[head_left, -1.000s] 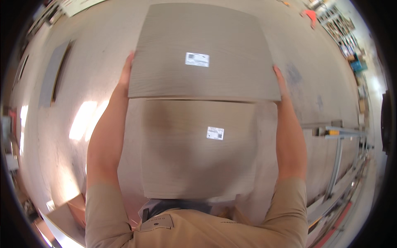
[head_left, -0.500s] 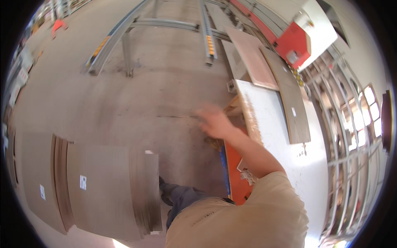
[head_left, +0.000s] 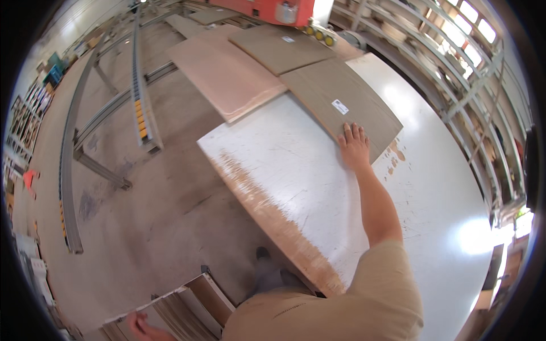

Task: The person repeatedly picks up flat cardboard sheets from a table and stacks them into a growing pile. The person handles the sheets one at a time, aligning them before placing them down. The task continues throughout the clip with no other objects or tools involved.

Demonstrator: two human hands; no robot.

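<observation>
My right hand lies open on the near end of a grey-brown wood-look panel, its fingers spread on the surface. The panel bears a small white label and rests on a white-topped worktable. Low at the left, my left hand is over or beside a stack of panels standing on edge. Its fingers look loosely parted, though somewhat blurred, and nothing shows in them. Another brown panel lies end to end with the first one, beside a pinkish board.
The table's worn wooden edge runs close by my body. Metal roller rails stand over the concrete floor at the left. A red machine with yellow rollers is at the far end; a metal shelving rack lines the right.
The view has turned right, toward the table. My right hand has gone from blurred motion near the table edge to resting on the brown panel. My left hand has come into view.
</observation>
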